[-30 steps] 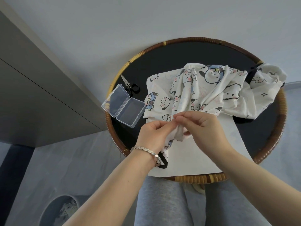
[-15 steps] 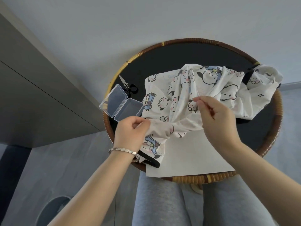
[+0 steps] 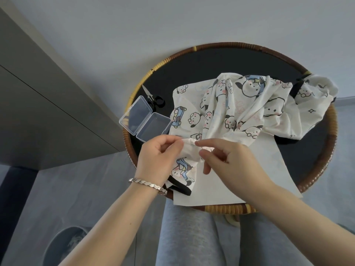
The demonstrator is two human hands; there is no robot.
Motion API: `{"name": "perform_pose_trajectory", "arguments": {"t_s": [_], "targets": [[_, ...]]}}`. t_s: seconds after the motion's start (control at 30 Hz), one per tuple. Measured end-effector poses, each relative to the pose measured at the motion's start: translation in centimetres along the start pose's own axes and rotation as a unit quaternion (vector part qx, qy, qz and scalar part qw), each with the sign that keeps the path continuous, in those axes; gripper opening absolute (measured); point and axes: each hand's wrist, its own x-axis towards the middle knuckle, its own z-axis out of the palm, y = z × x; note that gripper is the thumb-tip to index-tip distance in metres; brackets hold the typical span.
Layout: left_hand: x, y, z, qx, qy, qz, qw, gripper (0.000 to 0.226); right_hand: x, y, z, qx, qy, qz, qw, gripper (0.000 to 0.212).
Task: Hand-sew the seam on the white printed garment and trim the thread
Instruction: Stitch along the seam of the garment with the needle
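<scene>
Head view, crumpled white fabric garment (image 3: 249,104) printed with cartoon puppies, edged in black, heaped on round black rattan-rimmed table (image 3: 333,131), left hand (image 3: 157,156) pinching its gathered near edge, right hand (image 3: 230,160) pinching it alongside

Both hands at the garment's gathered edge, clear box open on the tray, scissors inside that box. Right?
No. The head view shows the scissors on the tray behind the open clear box, not inside it. Left hand and right hand are at the gathered edge of the garment.
</scene>
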Motion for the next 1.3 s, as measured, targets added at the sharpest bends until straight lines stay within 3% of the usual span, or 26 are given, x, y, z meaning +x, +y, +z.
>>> {"name": "perform_pose_trajectory", "arguments": {"t_s": [0.37,0.7,0.83,0.93,1.1,1.3], "targets": [[-0.1,-0.4,0.0,-0.021,-0.006,0.002,1.000,0.011,-0.2,-0.1,0.3,-0.023,-0.015,0.013,1.000,0.020],[-0.3,-0.3,0.1,0.071,-0.015,0.074,0.995,0.016,-0.1,-0.5,0.3,-0.040,-0.011,0.007,0.999,0.018],[-1.0,-0.3,0.5,0.109,-0.013,0.112,0.988,0.029,0.0,-0.6,0.4,-0.064,-0.009,0.002,0.998,0.015],[-1.7,-0.7,1.1,0.113,-0.018,0.139,0.984,0.021,0.0,-0.5,0.7,-0.064,-0.004,0.006,0.998,0.014],[-1.7,-1.2,1.3,0.109,-0.003,0.149,0.983,0.012,0.3,-0.4,0.6,0.108,-0.024,0.101,0.989,0.016],[-1.4,-1.2,1.3,0.127,-0.007,0.164,0.978,0.006,0.0,-0.2,0.1,0.127,-0.068,0.103,0.984,0.025]]}}
